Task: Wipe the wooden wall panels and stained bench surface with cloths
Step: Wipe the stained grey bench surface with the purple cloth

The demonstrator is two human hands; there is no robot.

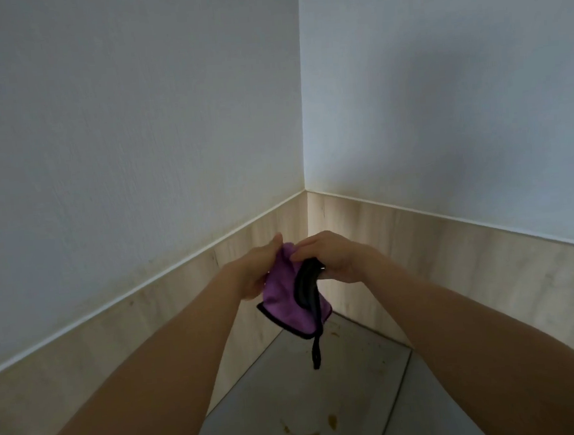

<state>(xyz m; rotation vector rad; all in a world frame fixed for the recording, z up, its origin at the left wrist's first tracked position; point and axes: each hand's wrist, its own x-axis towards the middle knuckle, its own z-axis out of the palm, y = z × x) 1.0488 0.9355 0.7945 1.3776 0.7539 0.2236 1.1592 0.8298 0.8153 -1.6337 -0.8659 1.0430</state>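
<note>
A purple cloth (281, 296) with black edging hangs in the air in front of the corner, held between both hands. My left hand (254, 271) grips its upper left part. My right hand (333, 260) pinches the cloth's top and also holds a dark cloth or strap (306, 288) that dangles down over the purple one. Pale wooden wall panels run along the left wall (99, 338) and the right wall (470, 254), meeting in the corner. Below lies the grey bench surface (353, 383) with brownish-yellow stains (332, 421) near the bottom of the view.
White textured walls (134, 126) rise above the panels, with a thin white trim (166, 276) along the panel tops. A seam (400, 390) runs across the bench surface on the right. My forearms reach in from the lower corners.
</note>
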